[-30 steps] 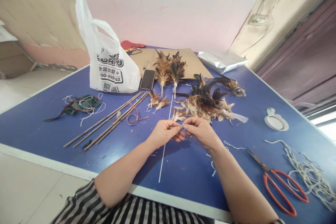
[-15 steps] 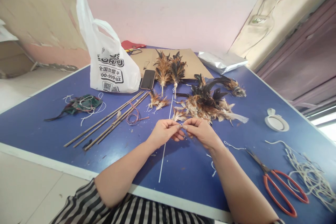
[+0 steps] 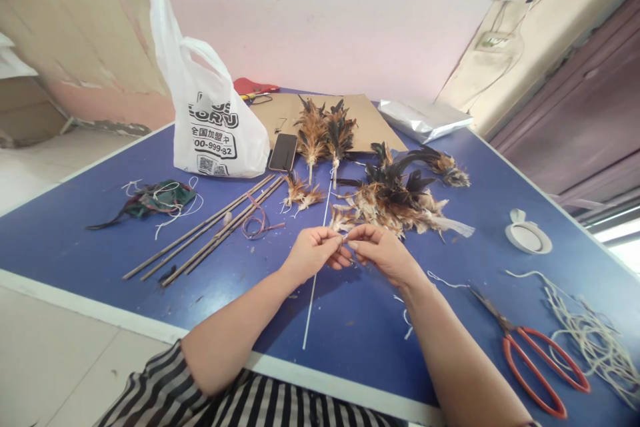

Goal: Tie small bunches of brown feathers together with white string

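My left hand (image 3: 320, 250) and my right hand (image 3: 383, 250) meet over the middle of the blue table (image 3: 240, 300), thumbs and forefingers pinched close together. Just beyond the left fingertips a small brown feather tuft (image 3: 342, 219) sticks up, its base seemingly in their pinch. A bit of what looks like white string (image 3: 345, 237) shows at the right fingertips; the details are partly hidden. Right behind my hands spreads a pile of brown and black feathers (image 3: 395, 197). Two feather bundles (image 3: 311, 137) on stems lie farther back, and small feather tufts (image 3: 303, 193) lie to the left.
Thin sticks (image 3: 205, 230), a pink cord (image 3: 256, 223) and a dark green cloth (image 3: 163, 199) lie left. A white plastic bag (image 3: 215, 127) stands by a phone (image 3: 283, 152) and cardboard (image 3: 370, 121). Right are red-handled scissors (image 3: 520, 333), tangled string (image 3: 585, 333) and a tape roll (image 3: 529, 237).
Almost nothing differs. Both hands keep their pinch in the same place, with only tiny finger movement; the whole view has shifted very slightly.
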`<state>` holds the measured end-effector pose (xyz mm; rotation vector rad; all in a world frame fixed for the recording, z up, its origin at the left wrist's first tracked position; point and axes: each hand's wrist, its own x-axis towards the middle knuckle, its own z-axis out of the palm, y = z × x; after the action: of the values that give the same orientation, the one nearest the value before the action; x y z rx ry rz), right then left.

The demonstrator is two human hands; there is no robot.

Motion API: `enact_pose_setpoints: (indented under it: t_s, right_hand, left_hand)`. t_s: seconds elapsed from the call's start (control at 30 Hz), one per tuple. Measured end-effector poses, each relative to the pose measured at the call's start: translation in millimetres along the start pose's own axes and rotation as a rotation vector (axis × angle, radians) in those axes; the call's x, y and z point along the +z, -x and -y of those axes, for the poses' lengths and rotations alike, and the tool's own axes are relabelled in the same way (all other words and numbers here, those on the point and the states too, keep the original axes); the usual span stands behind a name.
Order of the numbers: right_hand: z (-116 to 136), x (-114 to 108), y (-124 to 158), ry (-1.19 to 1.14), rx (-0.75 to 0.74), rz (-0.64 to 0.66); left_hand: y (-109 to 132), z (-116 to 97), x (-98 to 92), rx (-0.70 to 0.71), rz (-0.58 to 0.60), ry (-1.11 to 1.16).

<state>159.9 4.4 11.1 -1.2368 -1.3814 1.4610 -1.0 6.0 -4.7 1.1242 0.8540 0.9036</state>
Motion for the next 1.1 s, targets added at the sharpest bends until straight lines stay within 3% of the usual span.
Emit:
enact_pose_setpoints:
  t_s: [0.37,0.63,1.1]
  right_hand:
    - [0.8,8.5,-0.4,0.237,-0.096,-0.117]
    - [2.2,3.4,0.6,0.157,-0.072,-0.078]
    - [2.6,3.4,0.4,0.160,-0.046,-0.078]
  left_hand:
    - [1.6,5.5,2.5,0.110,-0.016,-0.089]
    - [-0.9,4.6,1.2,0.061,-0.050,-0.020]
    - [1.1,2.5,1.4,0.030,-0.004,-0.042]
